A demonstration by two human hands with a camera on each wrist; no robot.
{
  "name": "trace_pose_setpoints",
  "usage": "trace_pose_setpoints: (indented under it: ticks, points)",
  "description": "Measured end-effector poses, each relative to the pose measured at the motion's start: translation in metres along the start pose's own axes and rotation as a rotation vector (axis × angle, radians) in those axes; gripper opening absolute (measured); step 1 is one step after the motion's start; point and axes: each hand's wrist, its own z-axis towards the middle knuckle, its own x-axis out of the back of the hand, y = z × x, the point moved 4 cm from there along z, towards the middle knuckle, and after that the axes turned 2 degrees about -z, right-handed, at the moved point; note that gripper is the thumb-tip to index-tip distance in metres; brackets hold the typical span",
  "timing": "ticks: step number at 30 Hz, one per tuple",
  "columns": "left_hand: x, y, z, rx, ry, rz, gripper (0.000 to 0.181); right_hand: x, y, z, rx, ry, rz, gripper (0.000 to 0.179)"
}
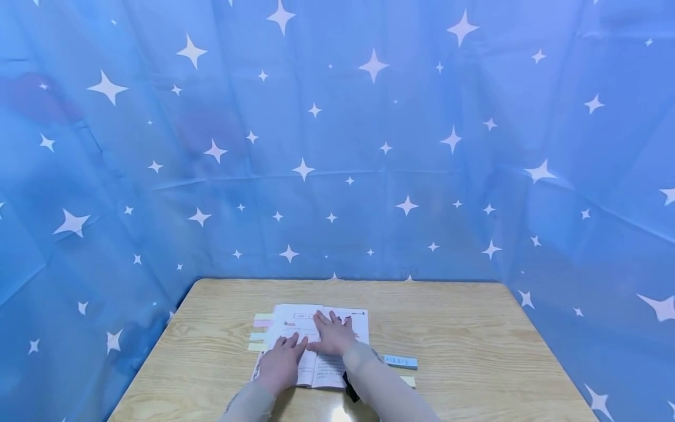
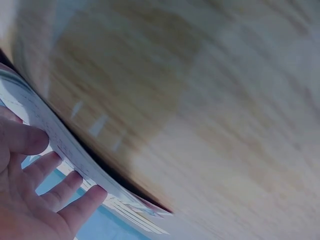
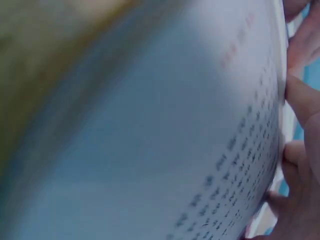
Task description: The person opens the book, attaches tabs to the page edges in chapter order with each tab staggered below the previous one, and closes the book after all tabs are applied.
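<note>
An open book (image 1: 329,381) with printed pages lies on the wooden table. My left hand (image 1: 280,364) rests on its left page, fingers spread and nearly straight. Across the upper middle of the book, near the fold, my right hand (image 1: 334,337) lies with its fingers fanned out on the right page. In the left wrist view the left fingertips (image 2: 95,194) touch the page near the book's edge. Lines of print on a page (image 3: 150,140) fill much of the right wrist view, with the right hand (image 3: 305,170) at its edge.
Pale coloured sticky tabs (image 1: 258,336) stick out past the book's left side. A light blue strip with handwriting (image 1: 401,361) and a pale yellow piece (image 1: 408,381) lie right of it. Something black (image 1: 350,389) shows by the right forearm. A starry blue curtain (image 1: 348,129) surrounds the table (image 1: 459,334).
</note>
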Motion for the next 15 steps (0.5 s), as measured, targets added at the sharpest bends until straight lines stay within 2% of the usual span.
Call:
trace_pose_setpoints:
  ticks: [8, 15]
  points:
    - [0.001, 0.004, -0.001, -0.023, 0.029, -0.010, 0.052, 0.000, -0.008, -0.029, 0.037, 0.008, 0.013, 0.091]
    - [0.000, 0.004, -0.003, -0.041, 0.038, -0.021, 0.058, 0.003, -0.020, -0.053, 0.049, -0.022, 0.033, 0.094]
